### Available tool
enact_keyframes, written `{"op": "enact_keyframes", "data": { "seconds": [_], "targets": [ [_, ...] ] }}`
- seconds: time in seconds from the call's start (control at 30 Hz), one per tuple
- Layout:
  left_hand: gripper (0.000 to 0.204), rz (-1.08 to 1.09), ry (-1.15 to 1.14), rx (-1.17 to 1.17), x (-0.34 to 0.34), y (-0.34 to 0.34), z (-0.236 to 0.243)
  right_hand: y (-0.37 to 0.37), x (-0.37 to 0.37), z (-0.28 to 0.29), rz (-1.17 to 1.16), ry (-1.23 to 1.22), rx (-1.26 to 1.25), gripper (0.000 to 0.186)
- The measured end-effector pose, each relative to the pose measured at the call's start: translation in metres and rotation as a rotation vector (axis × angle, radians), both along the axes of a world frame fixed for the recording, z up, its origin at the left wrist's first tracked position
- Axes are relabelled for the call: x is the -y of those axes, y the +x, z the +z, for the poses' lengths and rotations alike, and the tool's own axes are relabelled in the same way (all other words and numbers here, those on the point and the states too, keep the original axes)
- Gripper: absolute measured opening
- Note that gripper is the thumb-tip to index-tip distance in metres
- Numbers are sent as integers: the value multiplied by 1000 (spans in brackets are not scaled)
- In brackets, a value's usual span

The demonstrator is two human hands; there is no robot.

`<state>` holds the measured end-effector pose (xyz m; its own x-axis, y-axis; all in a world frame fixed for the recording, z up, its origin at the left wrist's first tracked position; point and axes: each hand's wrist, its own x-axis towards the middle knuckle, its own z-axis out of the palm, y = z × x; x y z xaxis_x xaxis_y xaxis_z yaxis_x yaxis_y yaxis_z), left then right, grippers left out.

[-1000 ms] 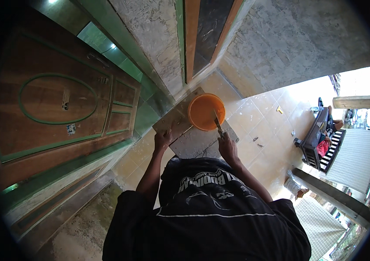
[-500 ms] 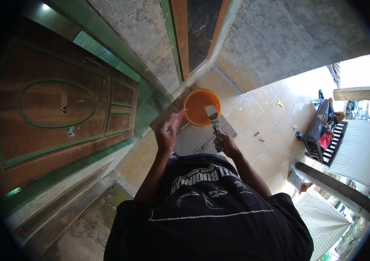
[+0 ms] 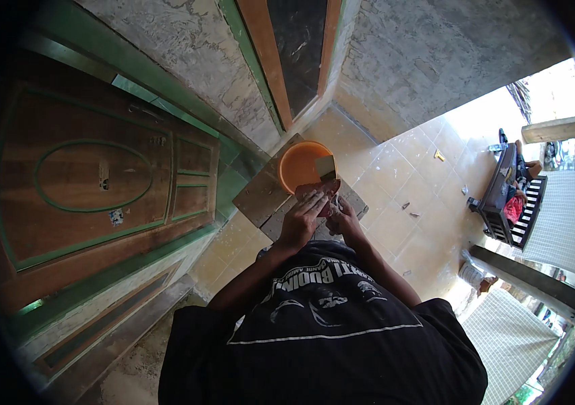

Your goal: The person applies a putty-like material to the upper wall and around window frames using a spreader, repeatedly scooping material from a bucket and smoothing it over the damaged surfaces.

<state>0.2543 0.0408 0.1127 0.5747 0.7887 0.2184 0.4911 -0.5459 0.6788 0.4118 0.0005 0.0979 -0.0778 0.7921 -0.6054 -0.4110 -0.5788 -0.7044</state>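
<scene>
My right hand [image 3: 345,221] is closed round the handle of a putty knife [image 3: 325,167], its broad blade pointing away from me over the near right rim of an orange bucket [image 3: 282,163]. My left hand [image 3: 303,214] grips a flat reddish piece [image 3: 307,191], perhaps a spreader; its exact kind is unclear. Both hands meet just on my side of the bucket, with the reddish piece up against the knife below its blade. Fingers cover most of the knife's handle. The bucket's interior looks orange, and its contents cannot be made out.
Beneath the bucket lies a worn wooden board [image 3: 255,197]. A brown panelled door [image 3: 91,223] with green trim stands at the left; a rough grey wall [image 3: 449,61] rises ahead. On the tiled floor lies a small yellow object [image 3: 439,155]. A person rests on a dark slatted bench [image 3: 500,196] at right.
My left hand has moved right and brought the reddish piece against the putty knife. The knife, still in my right hand, has shifted slightly and turned. The view has tilted a little.
</scene>
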Motion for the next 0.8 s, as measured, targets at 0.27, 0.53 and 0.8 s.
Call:
{"op": "enact_keyframes", "data": {
  "seconds": [0.27, 0.53, 0.8],
  "targets": [
    [45, 121, 84, -51, -13, 3, 0, -14, 12, 22, -46, -28, -66, 20],
    [31, 256, -105, 160, -60, -5, 3, -4, 15, 26, 25, -126, 211, 22],
    [30, 676, -860, 732, -70, -31, -39, 4, 11, -23, 66, -45, 558, 31]
  ]
}}
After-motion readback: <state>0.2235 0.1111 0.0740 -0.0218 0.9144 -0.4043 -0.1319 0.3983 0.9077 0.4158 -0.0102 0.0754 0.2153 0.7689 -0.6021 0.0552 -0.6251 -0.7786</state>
